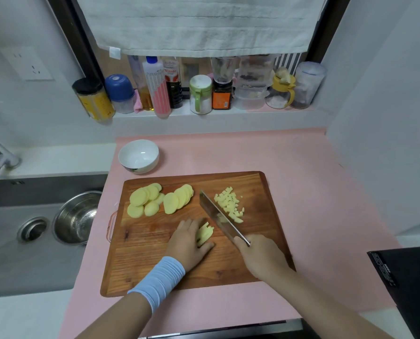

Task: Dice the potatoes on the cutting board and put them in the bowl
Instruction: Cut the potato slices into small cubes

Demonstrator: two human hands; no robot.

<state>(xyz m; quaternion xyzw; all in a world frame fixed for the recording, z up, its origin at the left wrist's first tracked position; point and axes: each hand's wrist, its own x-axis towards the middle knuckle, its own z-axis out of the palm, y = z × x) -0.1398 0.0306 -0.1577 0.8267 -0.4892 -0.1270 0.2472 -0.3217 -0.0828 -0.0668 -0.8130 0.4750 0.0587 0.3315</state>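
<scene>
A wooden cutting board (155, 255) lies on the pink counter. Round potato slices (155, 199) are fanned out at its far left. A pile of diced potato (229, 204) sits at the far right of the board. My left hand (188, 243) holds a small stack of potato strips (205, 233) down on the board, fingers curled over them. My right hand (260, 255) grips the handle of a cleaver (220, 216), its blade lying between the strips and the dice. A white bowl (138, 155), with nothing in it, stands behind the board's far left corner.
A sink (20, 253) with a steel pot (75, 217) lies to the left. Bottles and jars (179, 91) line the window ledge behind. A black appliance (409, 285) occupies the near right corner. A wall closes the right side.
</scene>
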